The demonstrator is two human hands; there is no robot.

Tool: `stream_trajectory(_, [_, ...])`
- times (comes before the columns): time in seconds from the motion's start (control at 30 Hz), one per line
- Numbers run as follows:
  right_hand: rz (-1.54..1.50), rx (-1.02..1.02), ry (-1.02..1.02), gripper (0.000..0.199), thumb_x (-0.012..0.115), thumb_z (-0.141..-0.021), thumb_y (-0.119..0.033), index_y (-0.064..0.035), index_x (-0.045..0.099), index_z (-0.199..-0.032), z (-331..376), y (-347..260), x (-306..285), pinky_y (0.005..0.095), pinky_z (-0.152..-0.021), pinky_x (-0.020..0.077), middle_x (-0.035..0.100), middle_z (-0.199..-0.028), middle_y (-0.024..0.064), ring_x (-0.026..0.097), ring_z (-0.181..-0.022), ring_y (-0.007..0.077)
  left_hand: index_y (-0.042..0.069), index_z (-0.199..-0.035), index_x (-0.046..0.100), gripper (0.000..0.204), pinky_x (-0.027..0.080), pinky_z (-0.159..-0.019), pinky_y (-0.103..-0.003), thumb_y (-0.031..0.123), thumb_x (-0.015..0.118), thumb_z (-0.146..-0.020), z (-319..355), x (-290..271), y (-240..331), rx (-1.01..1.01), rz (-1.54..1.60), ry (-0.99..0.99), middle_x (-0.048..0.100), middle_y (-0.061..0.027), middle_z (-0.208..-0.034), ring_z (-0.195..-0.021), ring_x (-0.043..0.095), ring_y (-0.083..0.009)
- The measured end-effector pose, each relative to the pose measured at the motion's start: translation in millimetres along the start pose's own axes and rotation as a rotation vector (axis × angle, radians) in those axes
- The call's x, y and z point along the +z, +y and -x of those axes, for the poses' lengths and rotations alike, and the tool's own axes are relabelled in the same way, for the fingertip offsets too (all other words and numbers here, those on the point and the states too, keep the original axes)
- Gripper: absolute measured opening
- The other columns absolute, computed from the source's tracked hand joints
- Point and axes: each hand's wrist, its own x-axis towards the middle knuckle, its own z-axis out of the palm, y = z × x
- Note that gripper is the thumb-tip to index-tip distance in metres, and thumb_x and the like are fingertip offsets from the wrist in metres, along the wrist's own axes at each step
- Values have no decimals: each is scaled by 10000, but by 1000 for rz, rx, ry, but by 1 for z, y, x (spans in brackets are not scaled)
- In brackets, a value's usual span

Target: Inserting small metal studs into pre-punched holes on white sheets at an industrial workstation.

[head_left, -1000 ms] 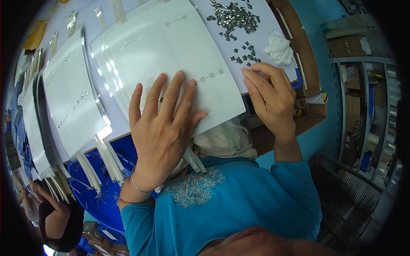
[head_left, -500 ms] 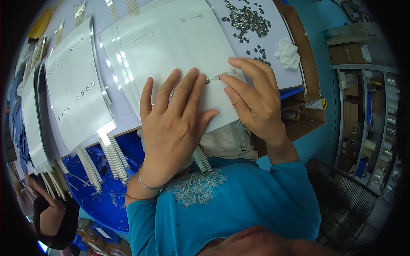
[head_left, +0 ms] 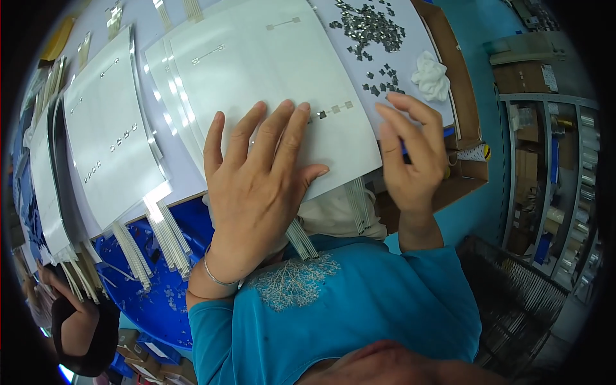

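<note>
The left hand [head_left: 256,192] lies flat, fingers spread, pinning the white sheet [head_left: 269,77] on the surface. Three small metal chips [head_left: 333,109] sit in a row on it; many more remain in the pile [head_left: 372,29]. The right hand [head_left: 414,160] hovers beside the sheet, fingers curled around a blue pen [head_left: 404,149].

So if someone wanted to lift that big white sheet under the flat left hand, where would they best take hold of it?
Probably at the near right corner of the big white sheet, coming from the person's side. That edge hangs past the table, so fingers could get under it. The left hand lying flat on it would need to lift first.
</note>
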Motion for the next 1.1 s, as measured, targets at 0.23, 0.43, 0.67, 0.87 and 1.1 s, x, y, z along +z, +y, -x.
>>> stream_trajectory(0.23, [49,88,74,187,759,-975,-4,10,799,-1157,2,31,-11,337,-856,584,728,-1161,122,731,-971,244,312,-1493,663,623,342,-1250,-553,510,758,-910,-2,3,2,48,-101,10,640,-47,-1407,-1332,578,-303])
stream_trajectory(0.43, [128,18,1,206,777,-950,-4,1,803,-1154,-3,32,-11,320,-709,540,732,-1130,98,674,-848,197,290,-1467,683,577,327,-1264,-554,470,767,-925,-8,3,5,62,-104,-25,627,-20,-1485,-1421,547,-294])
stream_trajectory(0.67, [135,-68,-39,232,791,-926,-1,-29,818,-1155,-6,41,-14,326,-663,521,729,-1169,90,639,-811,187,243,-1459,680,586,323,-1275,-542,429,795,-915,-9,5,3,36,-14,-27,623,-14,-1519,-1459,531,-289])
stream_trajectory(0.87, [12,-229,-107,328,832,-858,-52,-85,832,-1185,-20,34,-18,374,-871,576,705,-1356,124,658,-1058,288,215,-1476,661,639,325,-1274,-552,441,798,-895,-3,0,1,32,16,-35,626,-7,-1519,-1459,533,-289])
stream_trajectory(1.1, [-37,-429,-286,349,849,-833,-158,-161,840,-1181,-40,39,-5,506,-1103,507,648,-1489,148,558,-1411,369,211,-1488,651,672,315,-1282,-553,453,799,-880,-3,-4,-3,29,44,-70,628,-2,-1518,-1461,532,-287])
